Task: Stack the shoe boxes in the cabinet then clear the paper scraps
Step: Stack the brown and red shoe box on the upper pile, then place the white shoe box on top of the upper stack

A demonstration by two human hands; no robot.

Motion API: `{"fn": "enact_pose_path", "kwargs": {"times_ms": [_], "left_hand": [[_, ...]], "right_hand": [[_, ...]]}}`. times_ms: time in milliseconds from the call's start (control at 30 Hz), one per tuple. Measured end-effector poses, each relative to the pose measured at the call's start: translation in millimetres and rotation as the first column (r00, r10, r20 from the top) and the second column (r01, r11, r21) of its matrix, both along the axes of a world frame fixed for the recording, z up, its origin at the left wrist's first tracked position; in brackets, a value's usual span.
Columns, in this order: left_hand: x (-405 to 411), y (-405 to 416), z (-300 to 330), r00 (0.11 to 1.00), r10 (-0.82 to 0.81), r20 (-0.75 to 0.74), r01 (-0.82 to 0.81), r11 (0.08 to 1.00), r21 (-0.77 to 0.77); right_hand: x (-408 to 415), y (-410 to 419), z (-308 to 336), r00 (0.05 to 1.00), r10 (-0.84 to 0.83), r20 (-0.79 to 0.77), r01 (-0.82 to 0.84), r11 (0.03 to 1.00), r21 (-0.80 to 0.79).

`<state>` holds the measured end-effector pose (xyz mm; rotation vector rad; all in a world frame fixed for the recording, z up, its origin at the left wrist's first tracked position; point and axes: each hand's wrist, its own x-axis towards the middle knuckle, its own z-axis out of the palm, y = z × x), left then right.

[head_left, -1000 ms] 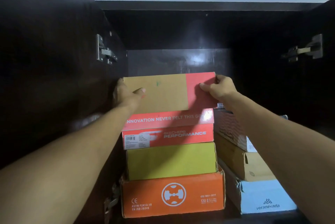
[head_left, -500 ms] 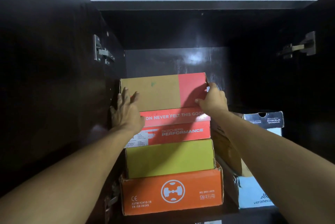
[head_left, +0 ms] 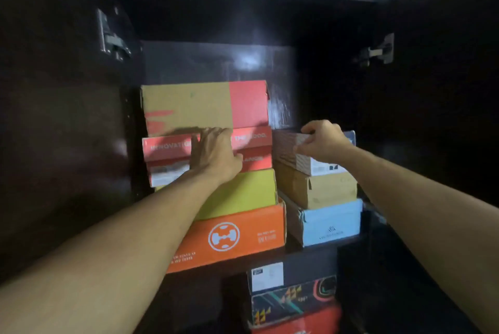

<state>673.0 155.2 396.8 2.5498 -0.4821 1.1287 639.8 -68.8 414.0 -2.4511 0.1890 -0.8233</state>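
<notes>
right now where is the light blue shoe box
In the head view, the light blue shoe box sits at the bottom of the right stack, under the tan box and beside the orange box.

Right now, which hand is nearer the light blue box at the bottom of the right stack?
Right. The right hand grips the top box of that stack, two boxes above the light blue box. The left hand is on the red box in the neighbouring stack.

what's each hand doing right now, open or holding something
Left hand: open, fingers flat against the front of the red box.
Right hand: holding the top right box, fingers curled over its near corner.
</notes>
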Motion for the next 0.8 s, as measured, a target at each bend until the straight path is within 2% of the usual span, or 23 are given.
{"fn": "enact_pose_path", "kwargs": {"times_ms": [133, 233, 367, 500, 700, 800], "left_hand": [[-17.4, -35.3, -36.9, 0.949, -0.279, -0.144, 0.268, 0.959, -0.095], [-23.6, -58.1, -70.6, 0.883, -0.384, -0.269, 0.358, 0.923, -0.143], [-40.5, -82.4, -121.9, 0.794, -0.418, -0.442, 0.411, 0.904, -0.117], [-78.0, -98.5, -166.5, 0.707, -0.433, -0.56, 0.49, 0.87, -0.054], [-165.6, -126.9, -205.8, 0.529, -0.464, -0.71, 0.626, 0.779, -0.041], [-218.9, -145.9, -234.6, 0.395, -0.493, -0.776, 0.71, 0.699, -0.083]], "right_hand": [[-26.7, -25.5, -25.0, 0.99, 0.002, -0.141, -0.007, 0.999, -0.038], [-42.7, -38.0, -52.9, 0.966, -0.003, -0.26, -0.011, 0.999, -0.053], [-80.6, -58.4, -102.7, 0.935, 0.006, -0.354, 0.0, 1.0, 0.019], [-147.6, -75.5, -151.2, 0.91, -0.056, -0.411, 0.09, 0.994, 0.063], [-276.9, -88.7, -194.4, 0.821, -0.24, -0.518, 0.314, 0.948, 0.059], [-344.2, -90.4, -216.4, 0.759, -0.318, -0.568, 0.406, 0.913, 0.03]]}}
